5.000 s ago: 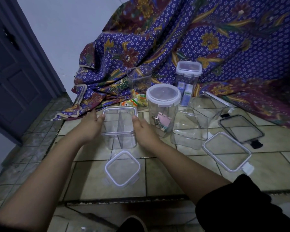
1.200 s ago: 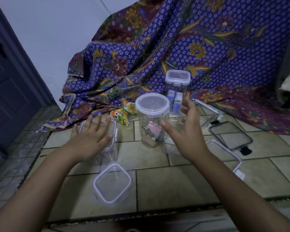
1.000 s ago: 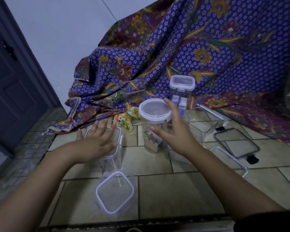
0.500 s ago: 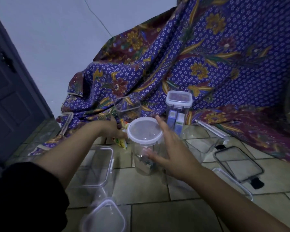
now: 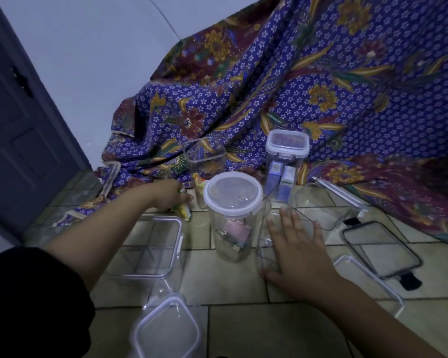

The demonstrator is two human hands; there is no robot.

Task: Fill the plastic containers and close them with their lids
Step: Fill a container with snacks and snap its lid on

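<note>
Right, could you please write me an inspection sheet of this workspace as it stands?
Surface: tiled floor, dimly lit.
Job's things: round jar and tall container lidded, holding items; square container open, empty; square lid and dark-rimmed lid loose; snack packets.
Clutter: nothing seen.
Grippers: left hand on the snack packets, grip unclear; right hand open, fingers spread.
Cables: nothing seen on the floor.
Surroundings: patterned cloth, dark door.

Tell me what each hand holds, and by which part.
Right hand: nothing, spread over a lidless clear container. Left hand: at a snack packet, grip unclear.
</note>
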